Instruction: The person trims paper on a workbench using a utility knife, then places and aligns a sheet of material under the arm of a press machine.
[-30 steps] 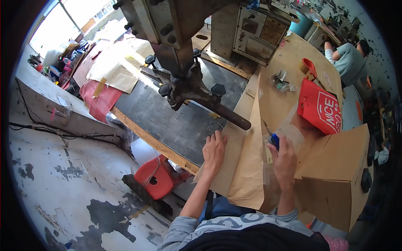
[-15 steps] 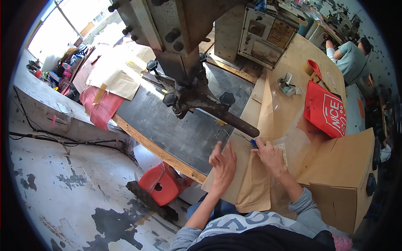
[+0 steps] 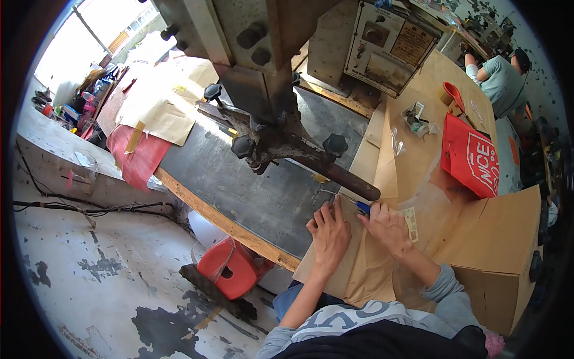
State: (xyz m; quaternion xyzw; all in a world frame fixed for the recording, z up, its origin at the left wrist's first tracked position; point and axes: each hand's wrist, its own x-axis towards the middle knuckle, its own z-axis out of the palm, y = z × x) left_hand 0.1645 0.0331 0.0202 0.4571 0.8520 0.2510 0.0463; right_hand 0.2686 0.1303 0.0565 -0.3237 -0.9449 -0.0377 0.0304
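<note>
My right hand (image 3: 388, 226) is closed round a blue-handled tool (image 3: 363, 207). A thin light shaft seems to run from it toward the upper left; its exact kind I cannot make out. Fingers apart, my left hand (image 3: 330, 233) lies on the pale board (image 3: 311, 263) just left of the tool. Brown paper (image 3: 368, 269) lies folded under and between my wrists. Above my hands the dark metal bar (image 3: 353, 183) of the press reaches out over the board. A small printed slip (image 3: 410, 224) lies beside my right hand.
The press head (image 3: 257, 90) stands over a grey metal bed (image 3: 239, 185) with a wooden edge. A control box (image 3: 382, 51) is behind. To the right are a red bag (image 3: 472, 155), an open cardboard box (image 3: 490, 239) and a tape roll. A red stool (image 3: 224, 263) stands below. Another person (image 3: 502, 84) sits far right.
The view has shifted slightly. My left hand has moved right and closer to the tool, its fingers now lower on the board. My right hand still grips the blue-handled tool.
</note>
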